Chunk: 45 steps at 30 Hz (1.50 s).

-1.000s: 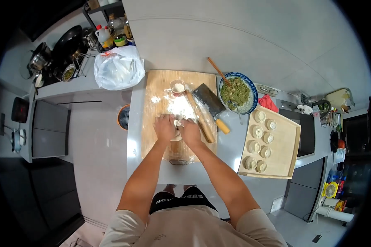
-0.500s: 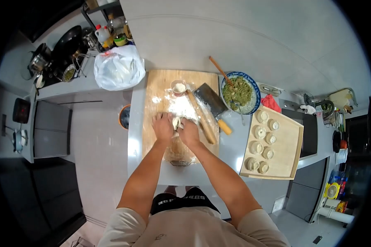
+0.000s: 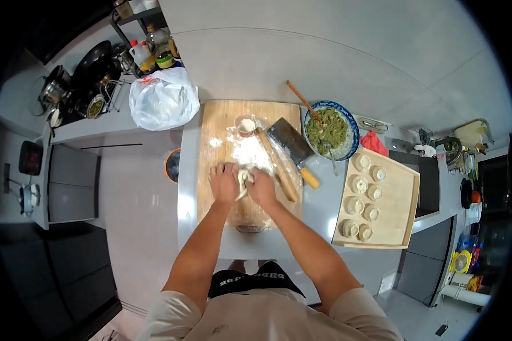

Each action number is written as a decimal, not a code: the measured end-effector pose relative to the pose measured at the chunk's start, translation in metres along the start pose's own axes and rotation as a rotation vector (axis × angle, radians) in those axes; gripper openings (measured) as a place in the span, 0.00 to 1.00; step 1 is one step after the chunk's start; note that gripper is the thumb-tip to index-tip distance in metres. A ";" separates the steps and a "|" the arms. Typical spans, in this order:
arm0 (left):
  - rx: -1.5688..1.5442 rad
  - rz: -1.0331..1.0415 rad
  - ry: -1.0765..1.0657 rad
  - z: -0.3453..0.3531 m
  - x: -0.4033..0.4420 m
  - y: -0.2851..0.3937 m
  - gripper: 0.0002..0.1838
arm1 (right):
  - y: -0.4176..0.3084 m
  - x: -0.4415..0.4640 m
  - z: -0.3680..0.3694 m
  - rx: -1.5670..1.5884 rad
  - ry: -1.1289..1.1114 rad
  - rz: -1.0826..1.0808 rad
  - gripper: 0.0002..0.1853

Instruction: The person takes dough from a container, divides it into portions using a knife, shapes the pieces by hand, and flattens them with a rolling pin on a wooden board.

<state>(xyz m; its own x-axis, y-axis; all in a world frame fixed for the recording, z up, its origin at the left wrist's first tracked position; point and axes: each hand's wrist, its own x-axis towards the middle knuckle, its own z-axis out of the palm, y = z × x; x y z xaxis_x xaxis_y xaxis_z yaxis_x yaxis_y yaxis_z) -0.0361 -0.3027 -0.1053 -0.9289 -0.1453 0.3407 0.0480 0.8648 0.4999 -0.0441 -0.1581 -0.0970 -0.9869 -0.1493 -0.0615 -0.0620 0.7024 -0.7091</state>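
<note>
So the floppy piece of dough [image 3: 243,185] is right between both hands' fingers, long axis running from the fingertips back toward the wrists. Right hand [image 3: 261,186] looks nearer, curled against it, can't tell if pinching. Left hand [image 3: 224,181] is palm-down just beside it, can't tell if its fingers are together.

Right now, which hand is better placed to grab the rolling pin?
Likely the right hand: it is beside the rolling pin, while the left hand is on the far side of the dough.
</note>
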 end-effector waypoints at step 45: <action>-0.403 -0.373 -0.068 -0.034 -0.068 0.006 0.23 | -0.023 -0.071 -0.041 0.371 -0.306 -0.024 0.26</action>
<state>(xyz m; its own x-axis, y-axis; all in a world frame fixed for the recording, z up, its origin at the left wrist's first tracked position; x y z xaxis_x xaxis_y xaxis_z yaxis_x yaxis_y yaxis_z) 0.0396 -0.3038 -0.0988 -0.9308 -0.3637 0.0366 -0.1644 0.5059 0.8468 0.0214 -0.1350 -0.0473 -0.8931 -0.3997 -0.2066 0.0279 0.4091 -0.9121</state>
